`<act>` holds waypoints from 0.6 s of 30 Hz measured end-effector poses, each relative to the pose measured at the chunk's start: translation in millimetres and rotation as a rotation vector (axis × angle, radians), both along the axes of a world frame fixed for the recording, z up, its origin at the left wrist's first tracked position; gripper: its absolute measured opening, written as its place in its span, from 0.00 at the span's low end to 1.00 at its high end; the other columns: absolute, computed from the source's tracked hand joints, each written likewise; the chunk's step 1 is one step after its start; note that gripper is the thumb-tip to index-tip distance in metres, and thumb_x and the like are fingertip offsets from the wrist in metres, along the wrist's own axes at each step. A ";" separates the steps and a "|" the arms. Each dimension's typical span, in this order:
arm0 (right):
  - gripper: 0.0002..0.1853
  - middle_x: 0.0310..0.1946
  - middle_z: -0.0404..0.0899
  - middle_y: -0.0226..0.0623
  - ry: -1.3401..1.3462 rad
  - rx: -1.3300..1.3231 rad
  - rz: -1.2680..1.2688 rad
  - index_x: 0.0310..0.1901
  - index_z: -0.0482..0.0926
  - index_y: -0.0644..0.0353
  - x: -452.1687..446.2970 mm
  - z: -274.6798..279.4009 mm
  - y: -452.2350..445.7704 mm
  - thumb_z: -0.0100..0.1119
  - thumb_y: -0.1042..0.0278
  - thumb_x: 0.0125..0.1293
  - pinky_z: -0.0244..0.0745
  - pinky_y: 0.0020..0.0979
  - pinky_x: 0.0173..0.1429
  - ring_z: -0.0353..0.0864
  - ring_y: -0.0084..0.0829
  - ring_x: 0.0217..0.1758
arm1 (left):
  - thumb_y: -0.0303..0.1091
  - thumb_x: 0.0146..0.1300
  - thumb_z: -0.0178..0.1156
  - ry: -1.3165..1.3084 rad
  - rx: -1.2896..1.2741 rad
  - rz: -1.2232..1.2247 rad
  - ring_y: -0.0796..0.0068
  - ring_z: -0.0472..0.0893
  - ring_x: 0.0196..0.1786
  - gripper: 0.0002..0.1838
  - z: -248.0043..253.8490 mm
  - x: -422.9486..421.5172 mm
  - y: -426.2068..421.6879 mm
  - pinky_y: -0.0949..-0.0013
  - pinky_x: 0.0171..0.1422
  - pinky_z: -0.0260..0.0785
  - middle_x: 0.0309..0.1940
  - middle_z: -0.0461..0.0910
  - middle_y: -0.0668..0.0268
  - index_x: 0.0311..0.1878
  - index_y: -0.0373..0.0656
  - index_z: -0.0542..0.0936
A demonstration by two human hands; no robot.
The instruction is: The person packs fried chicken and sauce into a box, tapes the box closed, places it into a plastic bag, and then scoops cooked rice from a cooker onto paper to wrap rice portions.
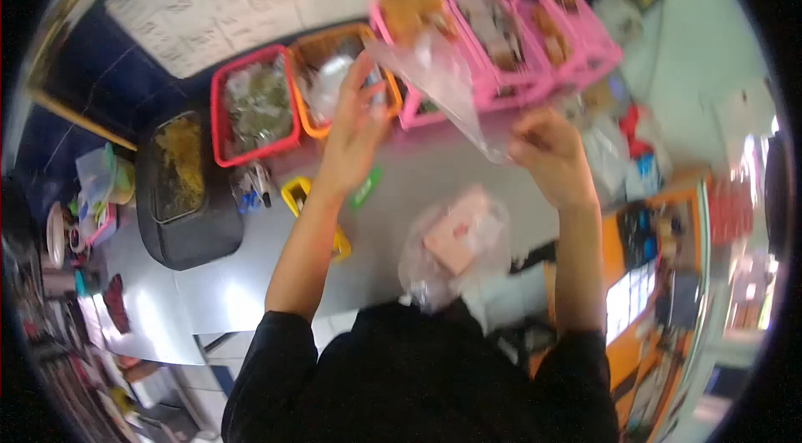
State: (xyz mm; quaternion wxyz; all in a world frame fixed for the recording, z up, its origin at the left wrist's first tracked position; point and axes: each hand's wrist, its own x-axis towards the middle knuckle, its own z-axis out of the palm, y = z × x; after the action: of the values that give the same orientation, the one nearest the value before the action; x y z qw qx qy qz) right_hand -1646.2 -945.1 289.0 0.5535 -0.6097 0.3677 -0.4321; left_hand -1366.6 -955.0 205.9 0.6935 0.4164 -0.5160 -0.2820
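Observation:
A clear plastic bag [447, 88] is stretched between my raised hands, above the metal table. My right hand [547, 150] pinches its lower right corner with the fingers closed. At the bag's upper left end is my left hand [359, 121], blurred, with its fingers apart; whether the thumb side touches the bag is hard to tell. Below them a pink box [458, 236] lies in another clear plastic bag [499, 255] near the table's front edge, close to my body.
Along the back stand a red basket [219, 121], an orange basket [302, 100] and pink baskets [484, 96] with packets. A black lidded container [188, 234] is at left. Yellow [341, 244] and green [365, 189] objects lie near my left forearm. At right is an orange shelf [614, 263].

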 end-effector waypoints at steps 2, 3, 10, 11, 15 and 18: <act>0.13 0.38 0.81 0.28 0.003 0.062 0.090 0.45 0.79 0.62 20.7 -0.4 23.4 0.71 0.82 0.61 0.77 0.23 0.47 0.81 0.18 0.42 | 0.45 0.72 0.61 -0.044 -0.021 -0.263 0.61 0.82 0.55 0.29 21.4 -34.3 59.2 0.60 0.59 0.74 0.53 0.83 0.50 0.70 0.40 0.72; 0.13 0.38 0.81 0.28 -0.001 0.093 0.060 0.45 0.79 0.62 28.3 -10.4 35.7 0.71 0.82 0.61 0.77 0.23 0.47 0.81 0.18 0.42 | 0.44 0.72 0.62 -0.141 -0.016 -0.336 0.62 0.82 0.55 0.28 18.5 -40.7 74.7 0.60 0.59 0.74 0.53 0.83 0.50 0.69 0.40 0.72; 0.33 0.53 0.78 0.40 0.322 -0.106 -0.205 0.62 0.72 0.57 35.5 -83.8 106.6 0.78 0.68 0.56 0.74 0.36 0.61 0.80 0.33 0.54 | 0.28 0.68 0.62 -0.741 0.260 -0.423 0.55 0.83 0.48 0.09 -19.4 -44.5 110.1 0.57 0.49 0.74 0.47 0.81 0.50 0.47 0.35 0.79; 0.37 0.56 0.75 0.43 0.591 -0.230 -0.263 0.65 0.69 0.55 27.0 -100.5 112.4 0.79 0.65 0.54 0.72 0.41 0.63 0.78 0.39 0.56 | 0.28 0.67 0.62 -0.833 0.231 -0.265 0.53 0.82 0.43 0.07 -23.8 -44.4 112.5 0.57 0.47 0.74 0.43 0.81 0.51 0.45 0.35 0.80; 0.39 0.52 0.78 0.50 1.235 -0.264 -0.625 0.70 0.67 0.53 -21.6 -159.5 119.3 0.75 0.64 0.57 0.73 0.43 0.56 0.80 0.47 0.50 | 0.29 0.65 0.64 -0.986 -0.009 -0.032 0.52 0.79 0.35 0.06 -0.3 -61.1 124.4 0.58 0.41 0.73 0.33 0.79 0.54 0.39 0.36 0.81; 0.32 0.37 0.82 0.43 0.720 0.118 -0.578 0.68 0.69 0.56 -67.3 -135.9 102.4 0.69 0.69 0.63 0.75 0.36 0.44 0.83 0.38 0.38 | 0.30 0.62 0.67 -0.625 0.054 -0.450 0.55 0.79 0.32 0.07 6.8 -86.7 146.4 0.60 0.39 0.72 0.30 0.78 0.56 0.35 0.37 0.81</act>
State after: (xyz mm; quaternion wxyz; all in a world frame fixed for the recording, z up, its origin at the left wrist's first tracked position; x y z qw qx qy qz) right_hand -1713.5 -842.8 153.1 0.2814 -0.5606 0.7153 -0.3080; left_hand -1453.3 -808.6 212.7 0.4124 0.3770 -0.7732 -0.3001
